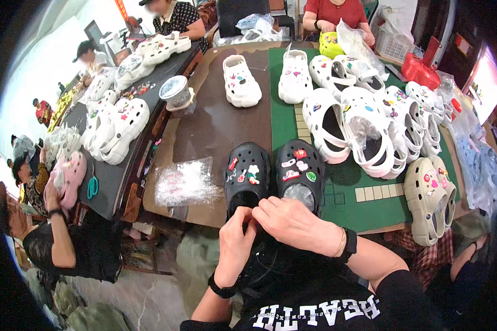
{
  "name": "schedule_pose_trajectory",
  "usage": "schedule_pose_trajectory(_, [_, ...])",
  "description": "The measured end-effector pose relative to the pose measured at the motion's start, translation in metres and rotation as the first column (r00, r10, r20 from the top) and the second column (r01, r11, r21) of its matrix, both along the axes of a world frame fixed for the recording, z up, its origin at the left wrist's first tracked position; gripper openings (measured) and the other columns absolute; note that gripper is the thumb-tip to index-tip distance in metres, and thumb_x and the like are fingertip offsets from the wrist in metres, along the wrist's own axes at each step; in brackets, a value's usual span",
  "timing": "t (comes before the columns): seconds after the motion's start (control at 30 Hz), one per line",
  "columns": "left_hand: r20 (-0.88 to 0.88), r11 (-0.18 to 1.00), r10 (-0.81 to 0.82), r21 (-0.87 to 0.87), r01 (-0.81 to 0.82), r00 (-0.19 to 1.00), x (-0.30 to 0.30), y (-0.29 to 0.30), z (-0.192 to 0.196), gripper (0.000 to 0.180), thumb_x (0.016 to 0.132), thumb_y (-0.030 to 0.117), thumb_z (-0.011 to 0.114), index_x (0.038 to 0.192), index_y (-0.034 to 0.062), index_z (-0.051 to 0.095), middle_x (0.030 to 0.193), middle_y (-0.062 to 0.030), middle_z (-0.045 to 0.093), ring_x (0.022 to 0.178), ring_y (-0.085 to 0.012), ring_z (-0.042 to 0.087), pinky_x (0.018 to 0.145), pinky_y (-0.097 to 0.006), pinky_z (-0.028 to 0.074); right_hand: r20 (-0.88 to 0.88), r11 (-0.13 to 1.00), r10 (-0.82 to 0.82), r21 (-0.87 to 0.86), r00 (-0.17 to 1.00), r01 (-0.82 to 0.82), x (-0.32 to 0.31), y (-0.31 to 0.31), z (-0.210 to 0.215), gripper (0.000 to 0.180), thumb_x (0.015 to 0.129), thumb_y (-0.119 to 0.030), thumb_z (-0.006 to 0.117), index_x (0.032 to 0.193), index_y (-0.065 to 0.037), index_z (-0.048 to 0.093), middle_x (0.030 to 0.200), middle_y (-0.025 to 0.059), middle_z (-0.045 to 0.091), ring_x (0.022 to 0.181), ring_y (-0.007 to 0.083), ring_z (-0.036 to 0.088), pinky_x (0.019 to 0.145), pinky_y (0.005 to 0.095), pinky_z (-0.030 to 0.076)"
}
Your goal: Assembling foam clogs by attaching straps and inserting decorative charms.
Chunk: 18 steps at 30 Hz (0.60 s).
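Two black clogs [247, 165] with colourful charms on their toes stand side by side at the table's near edge, their toes pointing away from me. Clear plastic [299, 193] fills the opening of the right-hand clog. My left hand [236, 237] and my right hand [295, 225] meet at the heel end of the clogs, in front of my chest. Both hands are closed, fingertips pinched together and touching. Whatever they pinch is too small or hidden to name. My right hand covers part of the right-hand clog's heel.
A clear bag of small pieces [185, 182] lies left of the black clogs. Behind stand two white clogs [241, 83]; more white clogs [364, 121] crowd the right. Beige clogs [425, 201] sit at the right edge. A lidded tub [174, 91] and teal scissors [93, 182] are left. Other people work nearby.
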State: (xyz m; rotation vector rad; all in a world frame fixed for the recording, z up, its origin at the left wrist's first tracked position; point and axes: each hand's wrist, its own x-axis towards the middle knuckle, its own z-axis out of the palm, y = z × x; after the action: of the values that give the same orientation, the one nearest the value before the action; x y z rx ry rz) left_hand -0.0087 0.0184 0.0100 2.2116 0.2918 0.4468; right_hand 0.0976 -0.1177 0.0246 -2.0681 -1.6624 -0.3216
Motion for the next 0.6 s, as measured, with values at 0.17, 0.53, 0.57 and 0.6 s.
schedule_pose_trajectory(0.17, [-0.001, 0.963, -0.122, -0.241, 0.118, 0.993, -0.002, 0.005, -0.004, 0.014, 0.089, -0.002, 0.064, 0.1, 0.0001, 0.056, 0.086, -0.0159, 0.067, 0.076, -0.0257, 0.069, 0.068, -0.035, 0.053, -0.075, 0.999, -0.014, -0.041, 0.997, 0.011, -0.001, -0.005, -0.001, 0.019, 0.076, -0.009, 0.067, 0.089, -0.004, 0.054, 0.082, 0.0092, 0.056, 0.076, 0.0251, 0.061, 0.065, 0.034, 0.051])
schedule_pose_trajectory(0.53, [-0.017, 0.977, -0.084, -0.2, 0.079, 0.996, 0.005, 0.004, -0.004, 0.016, 0.089, -0.008, 0.059, 0.102, -0.0021, 0.053, 0.083, -0.0114, 0.067, 0.074, -0.0164, 0.068, 0.068, -0.029, 0.052, -0.267, 0.987, -0.132, 0.057, 0.955, 0.152, -0.014, -0.007, -0.004, 0.018, 0.081, -0.008, 0.066, 0.09, 0.0, 0.052, 0.085, 0.0137, 0.056, 0.079, 0.0321, 0.064, 0.064, 0.0395, 0.052])
schedule_pose_trajectory(0.57, [-0.025, 0.977, -0.09, -0.197, 0.083, 0.996, 0.005, 0.004, -0.003, 0.016, 0.089, -0.008, 0.059, 0.102, -0.0021, 0.053, 0.083, -0.0114, 0.067, 0.074, -0.0164, 0.068, 0.068, -0.029, 0.052, -0.267, 0.986, -0.133, 0.057, 0.954, 0.154, -0.015, -0.005, -0.005, 0.018, 0.081, -0.007, 0.066, 0.09, 0.0, 0.052, 0.085, 0.0137, 0.057, 0.079, 0.0322, 0.064, 0.064, 0.0394, 0.052])
schedule_pose_trajectory(0.6, [0.027, 0.966, -0.083, -0.243, 0.087, 0.996, 0.006, 0.003, -0.001, 0.014, 0.09, -0.008, 0.059, 0.103, -0.0022, 0.053, 0.084, -0.0108, 0.068, 0.075, -0.0156, 0.068, 0.069, -0.028, 0.052, -0.254, 0.985, -0.151, 0.046, 0.955, 0.168, -0.015, -0.004, -0.006, 0.018, 0.081, -0.007, 0.066, 0.09, -0.001, 0.053, 0.085, 0.0138, 0.057, 0.079, 0.0324, 0.064, 0.064, 0.0396, 0.052])
